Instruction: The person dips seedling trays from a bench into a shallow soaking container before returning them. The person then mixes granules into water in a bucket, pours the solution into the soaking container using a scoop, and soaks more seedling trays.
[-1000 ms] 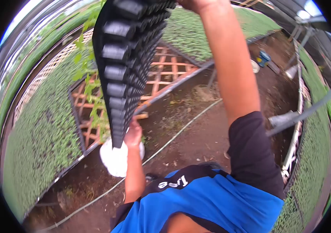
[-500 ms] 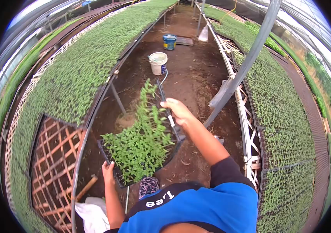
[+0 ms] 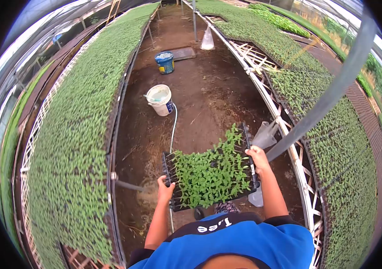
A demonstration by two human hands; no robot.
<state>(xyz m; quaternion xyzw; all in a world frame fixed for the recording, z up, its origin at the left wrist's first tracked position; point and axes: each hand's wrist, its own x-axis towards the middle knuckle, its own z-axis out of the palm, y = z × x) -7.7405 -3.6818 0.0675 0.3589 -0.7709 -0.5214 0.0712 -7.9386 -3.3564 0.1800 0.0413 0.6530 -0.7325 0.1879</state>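
Note:
A black seedling tray (image 3: 166, 168) full of small green seedlings (image 3: 211, 172) is held in front of my body, over the dirt aisle. My left hand (image 3: 166, 189) grips the tray's left edge, thumb on the rim. On the opposite edge, my right hand (image 3: 258, 159) is closed round the rim, near a white label. The tray's underside and most of my fingertips are hidden. Seedlings along the two sides lean inward, and a dark gap shows among the leaves near the middle.
Long benches of seedlings (image 3: 79, 134) line the left and the right (image 3: 343, 157). A white bucket (image 3: 160, 105) with a hose and a blue bucket (image 3: 165, 65) stand in the aisle. A grey metal pole (image 3: 321, 107) slants across the right side, near a clear plastic bag (image 3: 265, 134).
The tray has swung from steeply tilted to nearly level and moved right, away from the left bench's bare lattice. Both hands keep their hold; my view has turned too.

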